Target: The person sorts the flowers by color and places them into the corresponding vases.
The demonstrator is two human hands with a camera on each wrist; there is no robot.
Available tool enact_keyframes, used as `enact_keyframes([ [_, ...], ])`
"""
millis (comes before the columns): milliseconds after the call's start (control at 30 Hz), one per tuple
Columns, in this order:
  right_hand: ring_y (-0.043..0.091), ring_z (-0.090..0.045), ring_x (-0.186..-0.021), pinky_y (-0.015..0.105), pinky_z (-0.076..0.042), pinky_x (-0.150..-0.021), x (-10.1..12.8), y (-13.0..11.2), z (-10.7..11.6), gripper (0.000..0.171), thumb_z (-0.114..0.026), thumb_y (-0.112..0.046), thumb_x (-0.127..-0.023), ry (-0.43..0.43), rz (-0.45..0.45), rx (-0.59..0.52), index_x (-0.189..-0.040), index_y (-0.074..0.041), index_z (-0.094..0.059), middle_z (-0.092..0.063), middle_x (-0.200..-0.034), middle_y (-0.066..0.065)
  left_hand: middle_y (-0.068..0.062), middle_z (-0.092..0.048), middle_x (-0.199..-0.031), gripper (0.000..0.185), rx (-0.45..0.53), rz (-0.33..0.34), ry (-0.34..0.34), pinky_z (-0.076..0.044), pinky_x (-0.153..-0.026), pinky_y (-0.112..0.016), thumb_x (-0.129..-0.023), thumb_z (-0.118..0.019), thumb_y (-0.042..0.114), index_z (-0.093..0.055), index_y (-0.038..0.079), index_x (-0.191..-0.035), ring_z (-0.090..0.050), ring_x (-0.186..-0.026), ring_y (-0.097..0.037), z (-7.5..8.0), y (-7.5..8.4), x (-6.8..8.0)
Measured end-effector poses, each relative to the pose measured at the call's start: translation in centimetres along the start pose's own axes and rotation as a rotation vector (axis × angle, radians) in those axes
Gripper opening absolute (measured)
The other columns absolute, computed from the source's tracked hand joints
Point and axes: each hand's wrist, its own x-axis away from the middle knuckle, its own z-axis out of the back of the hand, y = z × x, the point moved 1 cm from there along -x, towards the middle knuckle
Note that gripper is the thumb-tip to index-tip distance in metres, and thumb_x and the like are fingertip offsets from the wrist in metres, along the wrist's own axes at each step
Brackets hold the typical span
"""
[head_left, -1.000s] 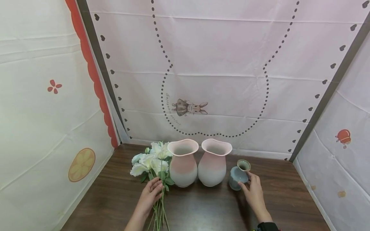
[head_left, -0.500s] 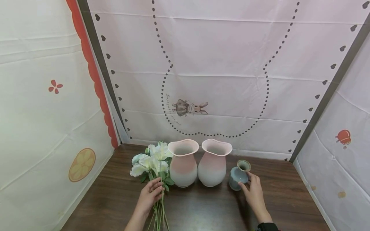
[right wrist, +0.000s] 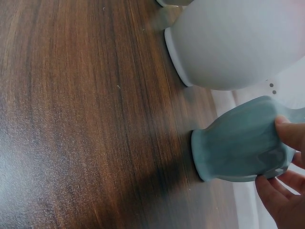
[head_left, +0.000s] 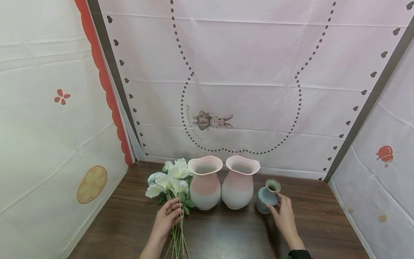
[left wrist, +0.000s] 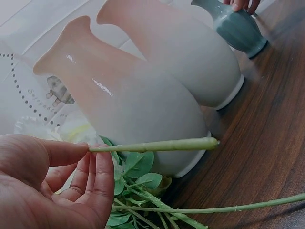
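My left hand point(head_left: 171, 213) pinches a green stem point(left wrist: 157, 145) between thumb and fingers, holding one white flower point(head_left: 177, 167) raised a little above the bunch of white flowers point(head_left: 161, 182). The other stems lie on the dark wooden table point(head_left: 226, 233). Right of the blooms stand two pink-to-white vases point(head_left: 205, 183) point(head_left: 240, 182), both upright with open mouths. My right hand point(head_left: 277, 204) holds a small blue-green vase point(head_left: 267, 197), thumb and fingers wrapped round its body point(right wrist: 238, 148). That vase stands upright on the table, just right of the second pink vase point(right wrist: 238, 43).
Printed cloth walls close in the table at the back point(head_left: 226, 90), left point(head_left: 48, 126) and right point(head_left: 388, 162). Bare wood shows in front of the vases and to the right of the small vase.
The held flower has risen slightly, its bloom now a little higher beside the left pink vase. My right hand and the small vase have stayed still.
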Motion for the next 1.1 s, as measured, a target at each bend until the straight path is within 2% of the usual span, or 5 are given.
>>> enact_keyframes([
  [400,0.049,-0.051,-0.126,0.050,-0.049,-0.104,0.0,0.0,0.0,0.062,-0.066,-0.008,-0.095,-0.004,-0.003,0.011,-0.144,0.012,-0.034,-0.036,-0.140,0.032,-0.007,-0.064,-0.115,0.045,-0.013,-0.049,0.005,-0.059,-0.080,-0.027,-0.099,-0.056,0.001,-0.045,-0.004,-0.143,-0.067,-0.093,-0.014,0.0,0.8,0.3],
  [700,0.051,-0.051,-0.127,0.049,-0.050,-0.104,0.0,-0.1,0.1,0.062,-0.066,-0.008,-0.095,-0.006,-0.009,0.001,-0.145,0.010,-0.034,-0.035,-0.141,0.032,0.001,-0.064,-0.110,0.046,0.008,-0.080,0.009,-0.059,-0.079,-0.022,-0.097,-0.055,-0.001,-0.045,-0.003,-0.142,-0.064,-0.088,-0.004,0.0,1.6,0.3],
  [1100,0.051,-0.052,-0.126,0.050,-0.049,-0.104,0.0,-0.1,0.1,0.062,-0.066,-0.008,-0.095,-0.012,-0.005,0.005,-0.145,0.011,-0.034,-0.035,-0.141,0.033,0.005,-0.064,-0.108,0.047,0.024,-0.110,0.007,-0.059,-0.078,-0.021,-0.097,-0.057,-0.001,-0.045,-0.001,-0.143,-0.065,-0.088,-0.003,0.3,2.6,0.6],
])
